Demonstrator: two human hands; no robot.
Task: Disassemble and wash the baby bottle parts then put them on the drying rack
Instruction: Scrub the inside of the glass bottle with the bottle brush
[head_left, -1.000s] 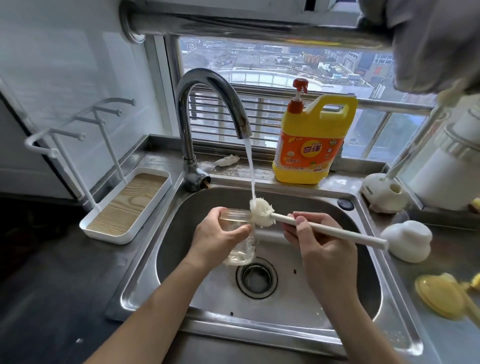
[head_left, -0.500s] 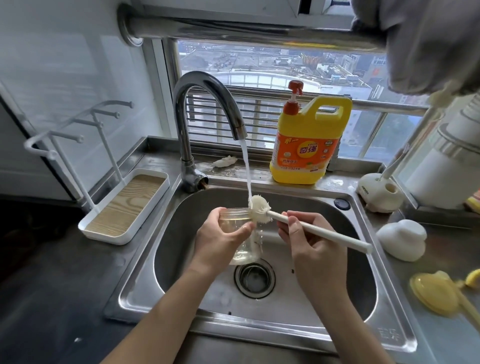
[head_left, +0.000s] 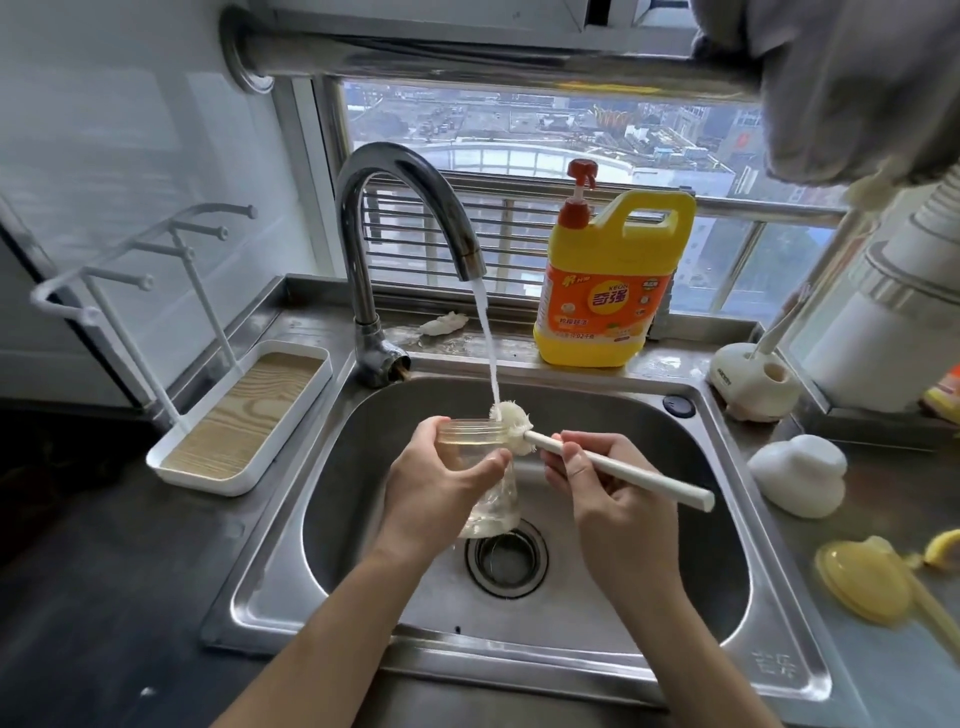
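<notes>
Clear bottle (head_left: 485, 488) gripped over steel sink (head_left: 363, 441), brush (head_left: 511, 422) at its mouth

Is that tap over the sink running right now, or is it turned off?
Running. A white stream of water falls from the tap spout onto the brush, at the mouth of the bottle.

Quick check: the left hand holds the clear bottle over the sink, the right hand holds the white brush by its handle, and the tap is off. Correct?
Not quite: the tap is running, not off. The head view shows a water stream falling onto the brush head. The rest stands: the left hand holds the clear bottle over the sink, and the right hand holds the handle.
</notes>
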